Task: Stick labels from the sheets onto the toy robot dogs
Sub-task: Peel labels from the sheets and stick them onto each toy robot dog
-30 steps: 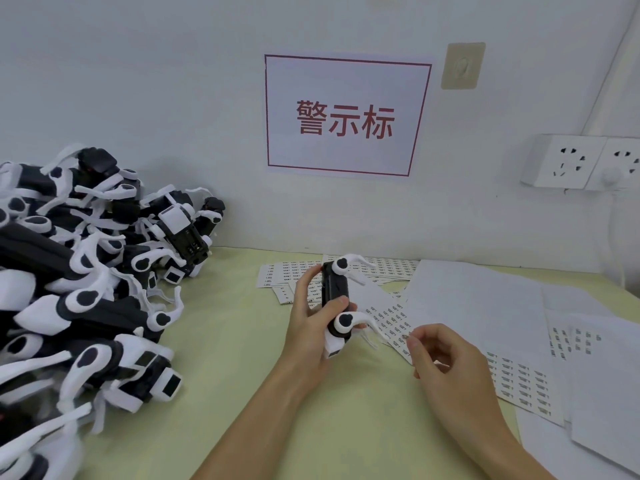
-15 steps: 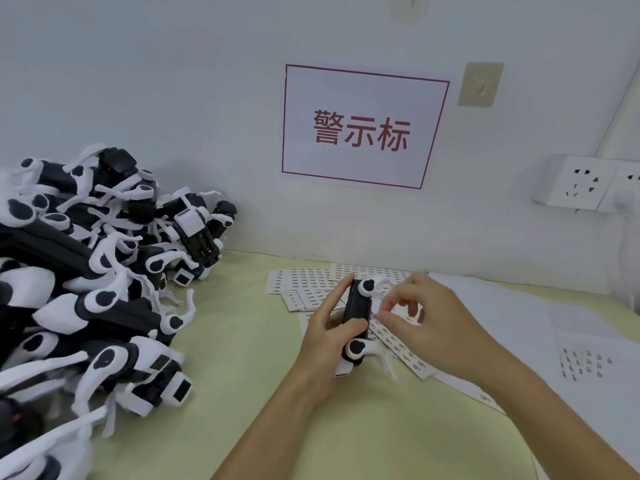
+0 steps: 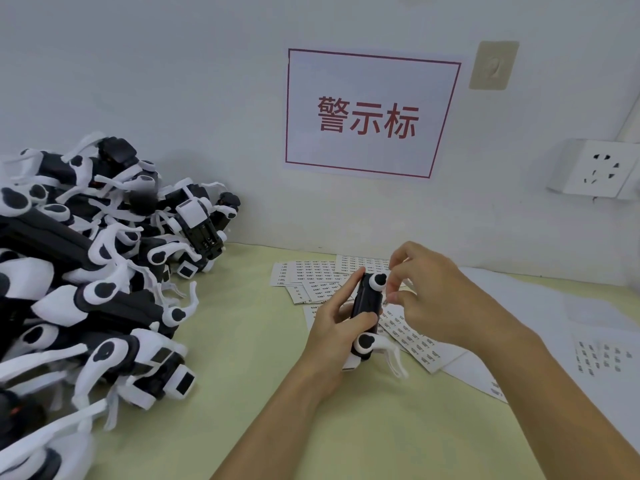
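My left hand [image 3: 337, 327] grips a black and white toy robot dog [image 3: 366, 306] upright on its end, just above the yellow-green table [image 3: 249, 393]. My right hand [image 3: 426, 292] is at the toy's right side with its fingers curled and fingertips against the toy's upper part; a label between them is too small to make out. Label sheets [image 3: 311, 275] with rows of small printed labels lie fanned on the table behind and under the hands.
A large pile of black and white robot dogs [image 3: 86, 278] fills the left side of the table. White backing sheets [image 3: 571, 327] cover the right. On the wall hang a red-framed sign [image 3: 372, 114] and a power socket [image 3: 595, 173].
My right hand came from the sheets at the lower right up to the toy's right side. The left hand kept its hold on the toy, which tilted slightly.
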`<state>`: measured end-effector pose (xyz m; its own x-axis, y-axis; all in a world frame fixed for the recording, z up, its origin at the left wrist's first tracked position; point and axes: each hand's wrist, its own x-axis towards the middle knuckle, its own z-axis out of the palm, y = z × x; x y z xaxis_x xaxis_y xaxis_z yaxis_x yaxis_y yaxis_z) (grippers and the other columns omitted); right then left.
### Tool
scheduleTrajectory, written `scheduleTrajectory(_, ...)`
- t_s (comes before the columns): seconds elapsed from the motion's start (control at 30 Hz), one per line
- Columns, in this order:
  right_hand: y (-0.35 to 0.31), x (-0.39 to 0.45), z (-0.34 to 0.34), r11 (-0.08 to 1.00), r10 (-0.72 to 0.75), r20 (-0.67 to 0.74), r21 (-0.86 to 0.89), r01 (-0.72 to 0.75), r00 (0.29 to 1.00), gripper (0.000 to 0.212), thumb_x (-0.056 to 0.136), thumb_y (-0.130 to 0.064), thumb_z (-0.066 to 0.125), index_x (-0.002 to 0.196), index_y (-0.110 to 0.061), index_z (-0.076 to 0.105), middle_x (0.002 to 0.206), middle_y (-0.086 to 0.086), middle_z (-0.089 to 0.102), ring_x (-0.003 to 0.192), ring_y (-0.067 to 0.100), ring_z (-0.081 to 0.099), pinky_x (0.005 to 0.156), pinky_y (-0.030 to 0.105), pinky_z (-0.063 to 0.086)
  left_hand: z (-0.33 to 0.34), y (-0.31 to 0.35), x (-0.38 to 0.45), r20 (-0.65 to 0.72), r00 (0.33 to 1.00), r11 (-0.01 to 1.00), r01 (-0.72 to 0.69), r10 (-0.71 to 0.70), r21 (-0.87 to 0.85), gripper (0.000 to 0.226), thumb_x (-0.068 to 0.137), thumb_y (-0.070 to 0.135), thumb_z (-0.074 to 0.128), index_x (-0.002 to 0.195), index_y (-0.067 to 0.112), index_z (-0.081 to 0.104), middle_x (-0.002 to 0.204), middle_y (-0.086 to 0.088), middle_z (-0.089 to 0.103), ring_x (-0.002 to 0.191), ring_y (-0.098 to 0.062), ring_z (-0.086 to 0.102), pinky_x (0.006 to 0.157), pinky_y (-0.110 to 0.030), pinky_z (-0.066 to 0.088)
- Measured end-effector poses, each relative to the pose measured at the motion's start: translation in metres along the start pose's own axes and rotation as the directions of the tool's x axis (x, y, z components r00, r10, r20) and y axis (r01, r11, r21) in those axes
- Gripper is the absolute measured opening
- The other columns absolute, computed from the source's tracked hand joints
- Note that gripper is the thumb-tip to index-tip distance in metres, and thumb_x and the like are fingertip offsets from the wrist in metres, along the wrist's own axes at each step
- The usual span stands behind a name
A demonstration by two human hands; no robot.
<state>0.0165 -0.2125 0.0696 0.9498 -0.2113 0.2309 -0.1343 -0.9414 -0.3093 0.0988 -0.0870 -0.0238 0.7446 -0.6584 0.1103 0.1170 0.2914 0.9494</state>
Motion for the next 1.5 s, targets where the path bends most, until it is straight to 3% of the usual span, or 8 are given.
scheduleTrajectory(0.13, 0.000, 0.001, 0.001, 1.000, -0.008, -0.035, -0.017, 0.008, 0.999, 0.019, 0.091, -0.022, 0.064, 0.077, -0.033, 0.062, 0.108, -0.022, 0.044, 0.108, 0.025, 0.045, 0.093, 0.036, 0.041, 0.000, -0.001, 0.000, -0.008, 1.000, 1.000, -0.004, 0.004, 0.026, 0.071, 0.071, 0.013, 0.065, 0.133, 0.047, 0.058, 0.111, -0.005, 0.074, 0.091, -0.015, 0.067, 0.082, -0.026, 0.051)
scheduleTrajectory(0.23, -0.003, 0.001, 0.004, 0.998, -0.048, -0.044, -0.052, 0.046, 0.998, 0.015, 0.093, -0.022, 0.062, 0.080, -0.030, 0.065, 0.109, -0.019, 0.045, 0.099, 0.019, 0.044, 0.089, 0.027, 0.027, 0.000, -0.002, 0.000, -0.012, 1.000, 0.998, -0.010, 0.011, 0.058, 0.071, 0.072, 0.015, 0.066, 0.134, 0.048, 0.056, 0.114, -0.003, 0.074, 0.099, -0.017, 0.069, 0.089, -0.029, 0.051)
scheduleTrajectory(0.33, -0.006, 0.000, 0.005, 0.993, -0.084, -0.066, -0.092, 0.078, 0.994, 0.011, 0.093, -0.020, 0.062, 0.086, -0.023, 0.070, 0.110, -0.015, 0.048, 0.088, 0.012, 0.044, 0.087, 0.024, 0.023, 0.000, -0.001, 0.001, -0.015, 1.000, 0.998, -0.013, 0.014, 0.059, 0.069, 0.073, 0.017, 0.067, 0.134, 0.048, 0.056, 0.115, -0.003, 0.074, 0.099, -0.018, 0.067, 0.094, -0.031, 0.051)
scheduleTrajectory(0.63, -0.011, 0.000, 0.004, 0.988, -0.092, -0.071, -0.134, 0.082, 0.993, 0.013, 0.092, -0.020, 0.061, 0.086, -0.020, 0.073, 0.111, -0.013, 0.050, 0.097, 0.016, 0.055, 0.086, 0.034, 0.044, 0.000, -0.001, 0.000, -0.019, 1.000, 0.999, -0.010, 0.011, 0.049, 0.070, 0.068, 0.024, 0.073, 0.132, 0.049, 0.058, 0.113, -0.004, 0.074, 0.103, -0.021, 0.068, 0.100, -0.035, 0.051)
scheduleTrajectory(1.0, -0.011, 0.001, 0.008, 0.988, -0.098, -0.082, -0.129, 0.087, 0.992, 0.011, 0.090, -0.011, 0.063, 0.087, -0.016, 0.072, 0.106, -0.011, 0.047, 0.092, 0.011, 0.045, 0.073, 0.024, 0.037, -0.002, -0.005, 0.003, -0.014, 1.000, 0.997, -0.006, 0.007, 0.074, 0.070, 0.065, 0.028, 0.075, 0.129, 0.053, 0.058, 0.114, -0.002, 0.074, 0.112, -0.027, 0.067, 0.104, -0.040, 0.050)
scheduleTrajectory(1.5, -0.012, 0.000, 0.009, 0.984, -0.118, -0.116, -0.146, 0.101, 0.986, 0.013, 0.091, -0.015, 0.059, 0.089, -0.018, 0.072, 0.106, -0.011, 0.049, 0.093, 0.010, 0.047, 0.079, 0.030, 0.047, -0.002, -0.006, 0.003, -0.021, 1.000, 0.997, -0.013, 0.014, 0.070, 0.063, 0.071, 0.036, 0.079, 0.128, 0.053, 0.058, 0.117, 0.000, 0.073, 0.109, -0.024, 0.070, 0.106, -0.050, 0.047)
